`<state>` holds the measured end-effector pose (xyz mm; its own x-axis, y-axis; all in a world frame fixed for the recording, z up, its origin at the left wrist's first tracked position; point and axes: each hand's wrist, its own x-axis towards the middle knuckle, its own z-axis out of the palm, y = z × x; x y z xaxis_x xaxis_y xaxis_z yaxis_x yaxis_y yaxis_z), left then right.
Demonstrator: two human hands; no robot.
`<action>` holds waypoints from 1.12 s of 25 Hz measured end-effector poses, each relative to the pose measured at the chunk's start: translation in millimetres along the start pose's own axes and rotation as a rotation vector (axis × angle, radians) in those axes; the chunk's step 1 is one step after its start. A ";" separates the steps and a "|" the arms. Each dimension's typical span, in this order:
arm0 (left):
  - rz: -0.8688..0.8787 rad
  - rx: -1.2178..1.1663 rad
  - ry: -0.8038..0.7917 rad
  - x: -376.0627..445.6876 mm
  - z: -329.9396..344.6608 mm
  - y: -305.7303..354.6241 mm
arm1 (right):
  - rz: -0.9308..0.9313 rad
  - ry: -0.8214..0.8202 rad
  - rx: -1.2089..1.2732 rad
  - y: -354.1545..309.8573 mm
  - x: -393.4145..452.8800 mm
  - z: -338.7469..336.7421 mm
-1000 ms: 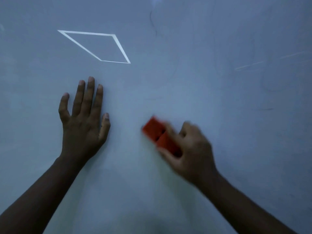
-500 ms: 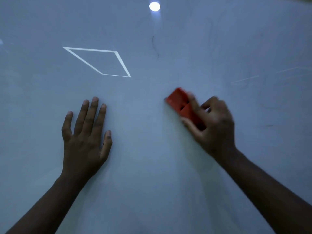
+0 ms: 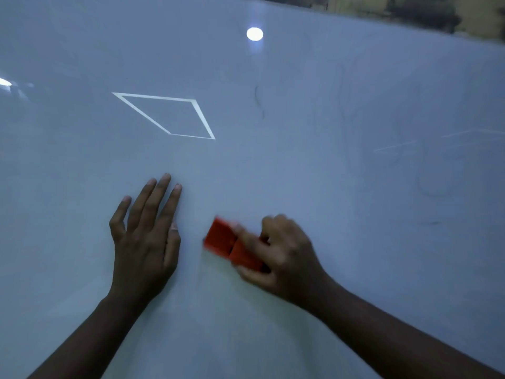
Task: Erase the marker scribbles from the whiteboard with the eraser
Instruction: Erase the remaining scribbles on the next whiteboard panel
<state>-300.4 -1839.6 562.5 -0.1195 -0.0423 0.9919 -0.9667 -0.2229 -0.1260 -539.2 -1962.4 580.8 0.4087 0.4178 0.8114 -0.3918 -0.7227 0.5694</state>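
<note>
While the right hand (image 3: pixel 284 258) grips the red eraser (image 3: pixel 232 246) flat on the whiteboard (image 3: pixel 355 255), just beside the left hand (image 3: pixel 144 242), a fast swipe could bump those flat, straight fingers (image 3: pixel 161 195). It could also miss the thin dark scribble (image 3: pixel 258 102) far up the board. The eraser's long side slants, its free end pointing up and left.
</note>
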 end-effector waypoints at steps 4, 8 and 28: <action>0.012 0.018 0.045 19.7 -5.6 -8.0 | -0.145 -0.048 -0.077 7.9 14.5 -1.5; 0.060 0.113 0.044 76.1 -2.8 -24.6 | 0.029 0.049 -0.095 49.9 60.2 -14.2; -0.016 0.051 0.157 144.3 3.4 -36.4 | 0.180 0.196 -0.083 44.6 111.8 14.8</action>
<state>-281.6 -1840.9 710.2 -0.1417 0.1138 0.9833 -0.9565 -0.2718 -0.1064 -498.7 -1956.1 694.9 0.1625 0.3910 0.9059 -0.5129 -0.7509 0.4161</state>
